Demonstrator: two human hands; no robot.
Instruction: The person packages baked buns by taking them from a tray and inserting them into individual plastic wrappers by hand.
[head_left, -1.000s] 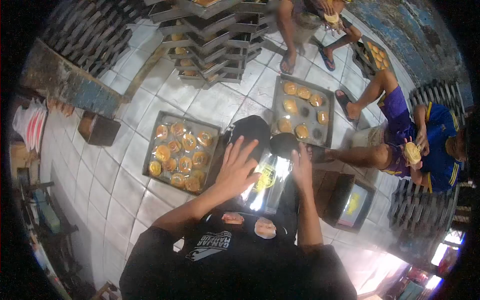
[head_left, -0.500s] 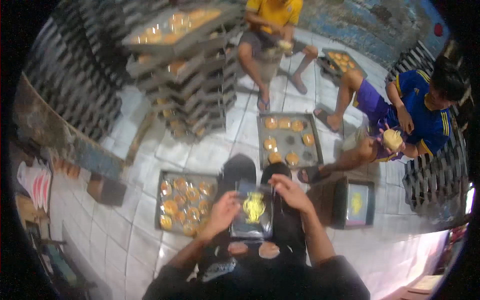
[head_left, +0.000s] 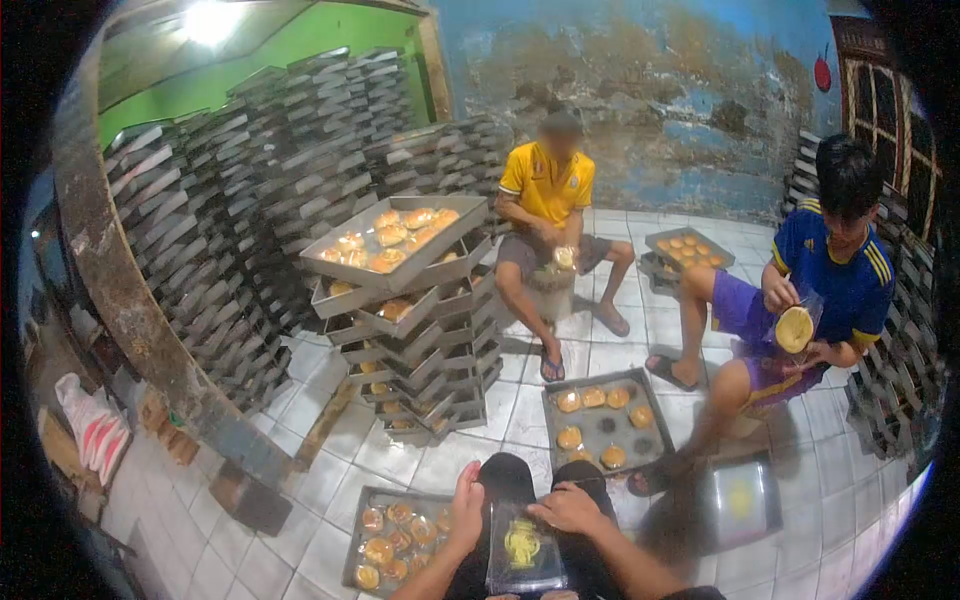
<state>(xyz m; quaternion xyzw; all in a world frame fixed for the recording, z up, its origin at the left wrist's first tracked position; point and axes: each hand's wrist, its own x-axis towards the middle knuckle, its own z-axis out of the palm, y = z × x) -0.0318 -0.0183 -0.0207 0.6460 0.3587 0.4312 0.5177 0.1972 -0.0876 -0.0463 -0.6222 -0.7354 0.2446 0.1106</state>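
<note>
A stack of clear plastic bags [head_left: 522, 545] with yellow print lies across my dark-clothed lap. My right hand [head_left: 570, 510] is at its upper right edge, fingers and thumb closed on a plastic bag. Left of the stack, my left hand [head_left: 466, 510] is raised with its fingers stretched upward, holding nothing I can see. Beside my left leg, a metal tray [head_left: 356, 535] holds several round golden buns [head_left: 380, 549]. Ahead of my knees, another tray [head_left: 553, 430] carries buns in a looser layout.
A tall pile of crisscrossed trays [head_left: 440, 385] stands ahead left, buns in the top one. A person in yellow [head_left: 550, 190] sits opposite; another in blue [head_left: 835, 270] holds a bagged bun [head_left: 794, 330] at right. More printed bags [head_left: 742, 500] lie on the floor.
My view has tilted upward, so my hands sit lower in it. My left hand has moved up and away from the bags; my right hand has come in over their upper edge.
</note>
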